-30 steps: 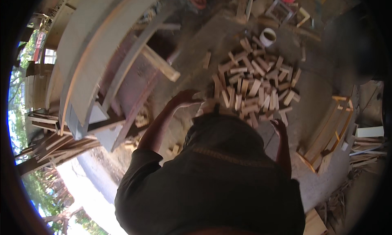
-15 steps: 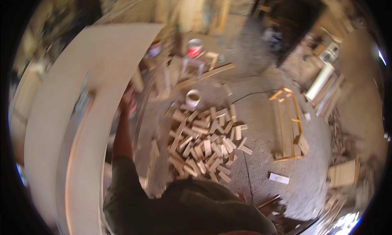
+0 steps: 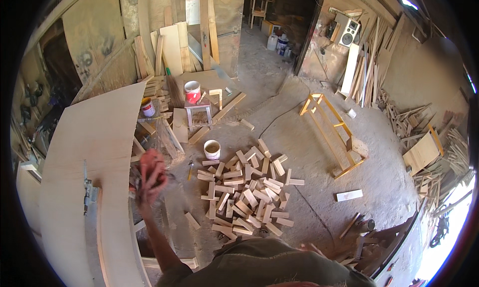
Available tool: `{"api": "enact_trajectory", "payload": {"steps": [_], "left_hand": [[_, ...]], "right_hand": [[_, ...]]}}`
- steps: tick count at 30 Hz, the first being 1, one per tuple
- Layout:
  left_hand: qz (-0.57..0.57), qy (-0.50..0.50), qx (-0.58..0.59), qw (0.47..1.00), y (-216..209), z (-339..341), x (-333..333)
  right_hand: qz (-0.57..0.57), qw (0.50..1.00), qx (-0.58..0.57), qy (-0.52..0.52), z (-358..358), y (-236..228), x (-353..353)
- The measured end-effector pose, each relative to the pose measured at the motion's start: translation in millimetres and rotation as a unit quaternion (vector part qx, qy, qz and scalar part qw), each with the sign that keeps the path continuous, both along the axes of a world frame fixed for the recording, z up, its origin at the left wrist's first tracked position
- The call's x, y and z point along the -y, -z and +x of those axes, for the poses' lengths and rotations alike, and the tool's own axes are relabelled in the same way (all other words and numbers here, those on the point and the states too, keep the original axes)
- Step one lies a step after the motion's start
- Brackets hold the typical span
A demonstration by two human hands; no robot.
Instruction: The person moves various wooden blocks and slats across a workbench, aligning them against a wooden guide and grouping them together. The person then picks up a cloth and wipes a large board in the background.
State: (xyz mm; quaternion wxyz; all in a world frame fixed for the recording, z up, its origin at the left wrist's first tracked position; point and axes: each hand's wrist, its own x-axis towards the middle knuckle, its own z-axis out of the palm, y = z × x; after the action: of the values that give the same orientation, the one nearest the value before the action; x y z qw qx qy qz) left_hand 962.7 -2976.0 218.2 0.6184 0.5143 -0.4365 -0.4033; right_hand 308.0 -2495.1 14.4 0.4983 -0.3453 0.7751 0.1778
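My left hand point(image 3: 144, 196) is raised just past the right edge of a large pale board point(image 3: 112, 122). Its fingers are closed round a crumpled red cloth point(image 3: 153, 169), blurred by motion. The board leans along the left side, with a second sheet point(image 3: 119, 227) and a metal hinge-like fitting point(image 3: 89, 196) against it. Of my right hand point(image 3: 312, 249) only a sliver of skin shows beside my dark shirt; its fingers are hidden.
A heap of short wood blocks point(image 3: 249, 189) covers the floor ahead. Behind it stand a white bucket point(image 3: 212, 150) and a small stool point(image 3: 198, 109) bearing a red-and-white bucket point(image 3: 192, 91). A yellowish wooden frame point(image 3: 332, 132) lies to the right, near a white plank point(image 3: 349, 195).
The view has swung and become sharper. My left hand has come lower and nearer in the picture, and the red cloth in it now shows plainly.
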Motion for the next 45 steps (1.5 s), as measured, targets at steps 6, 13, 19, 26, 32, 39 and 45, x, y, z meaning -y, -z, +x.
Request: {"api": "enact_trajectory", "payload": {"steps": [6, 13, 19, 26, 32, 39, 45], "left_hand": [[-0.079, 0.126, -0.013, 0.989, 13.0, -119.1, -121.4], [-0.191, 0.463, 0.157, 0.851, -42.7, -363.7, -236.3], [-0.272, 0.522, 0.168, 0.791, -31.9, -424.9, -177.3], [-0.083, 0.582, 0.031, 0.809, -10.5, -403.2, -163.5], [-0.273, 0.606, 0.144, 0.733, -87.7, -464.0, -204.6], [0.041, 0.575, 0.120, 0.808, 110.5, -463.1, -135.6], [0.260, 0.521, -0.127, 0.803, 117.4, -411.4, -147.9]], "right_hand": [[-0.471, 0.865, 0.107, -0.133, -13.6, 21.3, 186.6], [-0.510, 0.839, 0.086, -0.168, 126.5, -130.1, 359.7], [-0.589, 0.802, 0.096, 0.041, 112.3, -191.8, 313.8], [-0.559, 0.805, 0.111, 0.167, 126.6, -157.6, 314.1], [-0.593, 0.796, 0.070, 0.099, 73.2, -203.0, 251.6], [-0.534, 0.817, 0.019, -0.219, 128.5, -219.8, 299.2], [-0.412, 0.811, 0.002, -0.415, 148.8, -252.2, 269.5]]}}
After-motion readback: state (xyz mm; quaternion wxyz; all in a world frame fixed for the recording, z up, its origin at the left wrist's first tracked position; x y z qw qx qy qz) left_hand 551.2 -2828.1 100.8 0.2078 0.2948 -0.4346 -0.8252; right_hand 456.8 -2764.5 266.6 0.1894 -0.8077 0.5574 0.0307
